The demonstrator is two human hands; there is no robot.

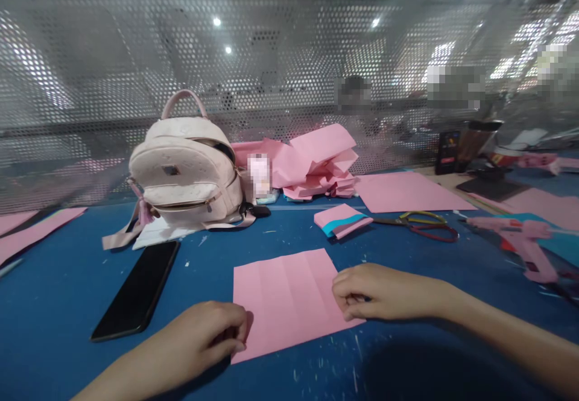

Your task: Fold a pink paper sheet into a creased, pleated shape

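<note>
A pink sheet of paper (pixel 289 304) with faint parallel crease lines lies on the blue table in front of me. My left hand (pixel 219 331) has its fingers curled closed at the sheet's left edge, near the front corner. At the right edge, my right hand (pixel 364 292) pinches the paper between curled fingers and thumb. Just beyond the sheet lies a folded pink paper piece (pixel 344 219) with a blue band. Scissors (pixel 420 223) with yellow and red handles lie right of that piece.
A black phone (pixel 138 289) lies left, before a pale pink backpack (pixel 187 166). Crumpled pink paper (pixel 316 163) and a flat pink sheet (pixel 409 193) are at the back. A pink glue gun (pixel 527 238) lies right. A perforated metal screen (pixel 289 57) runs behind the table.
</note>
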